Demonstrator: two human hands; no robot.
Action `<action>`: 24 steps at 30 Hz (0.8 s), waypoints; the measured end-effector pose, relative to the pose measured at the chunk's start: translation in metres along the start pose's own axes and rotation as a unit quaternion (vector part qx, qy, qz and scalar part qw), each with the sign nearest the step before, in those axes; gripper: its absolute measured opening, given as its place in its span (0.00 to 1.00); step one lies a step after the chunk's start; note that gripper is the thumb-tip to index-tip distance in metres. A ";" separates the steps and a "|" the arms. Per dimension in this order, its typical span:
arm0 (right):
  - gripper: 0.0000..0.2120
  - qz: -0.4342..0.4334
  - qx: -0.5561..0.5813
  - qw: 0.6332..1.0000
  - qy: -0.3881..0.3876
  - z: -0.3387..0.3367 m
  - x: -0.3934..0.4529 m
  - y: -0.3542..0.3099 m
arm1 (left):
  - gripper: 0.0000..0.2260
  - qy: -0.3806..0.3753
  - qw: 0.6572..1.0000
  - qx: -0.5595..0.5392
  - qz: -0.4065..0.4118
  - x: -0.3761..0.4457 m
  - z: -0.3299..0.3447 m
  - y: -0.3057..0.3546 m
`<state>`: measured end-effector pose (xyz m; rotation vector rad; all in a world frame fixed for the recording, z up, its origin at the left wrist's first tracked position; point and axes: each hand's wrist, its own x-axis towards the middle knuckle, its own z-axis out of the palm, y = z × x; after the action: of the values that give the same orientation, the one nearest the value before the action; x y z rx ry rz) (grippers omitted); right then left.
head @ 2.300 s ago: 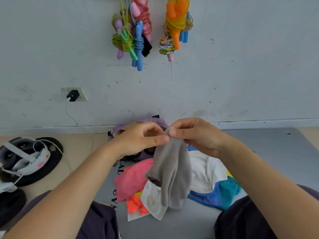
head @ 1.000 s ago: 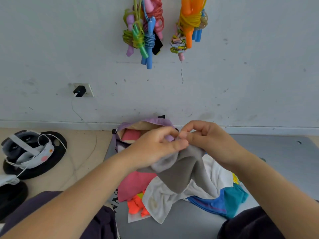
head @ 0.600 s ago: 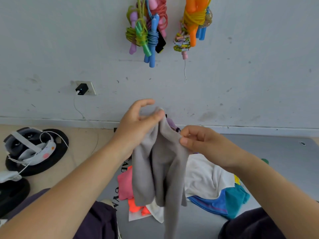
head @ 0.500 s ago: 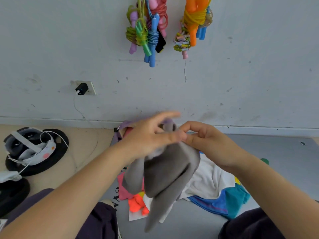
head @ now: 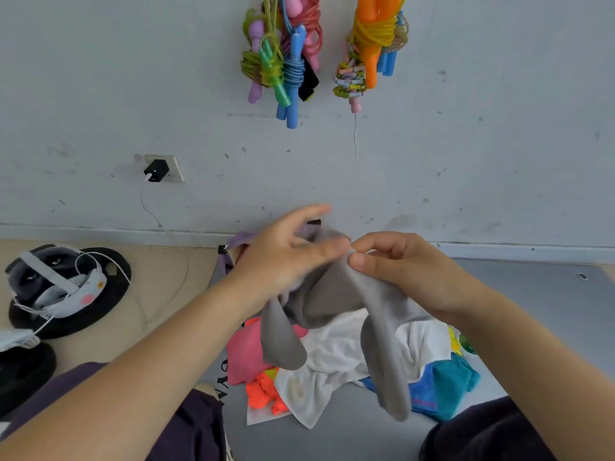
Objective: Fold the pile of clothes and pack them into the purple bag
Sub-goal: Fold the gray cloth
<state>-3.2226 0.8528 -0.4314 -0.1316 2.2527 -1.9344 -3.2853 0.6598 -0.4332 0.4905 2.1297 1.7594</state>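
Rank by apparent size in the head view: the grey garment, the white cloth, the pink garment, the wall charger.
1. grey garment, though held nearer the camera, so partly inflated
2. white cloth, partly covered
3. pink garment, partly covered
4. wall charger

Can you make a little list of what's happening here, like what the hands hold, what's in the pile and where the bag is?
held: grey garment
left hand: on the garment, fingers partly straight, blurred
right hand: pinches the garment's top edge
pile: white, pink, orange and blue clothes on the grey mat
purple bag: behind the hands, by the wall, mostly hidden
wall: skipping ropes hang up high
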 end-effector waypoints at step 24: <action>0.08 0.056 -0.058 0.997 0.006 -0.012 -0.002 -0.004 | 0.14 0.138 0.990 0.006 -0.011 0.006 -0.021 -0.010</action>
<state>-3.2228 0.8638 -0.4253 -0.0075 2.3264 -1.7556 -3.3008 0.6428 -0.4396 0.2359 2.3185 1.8980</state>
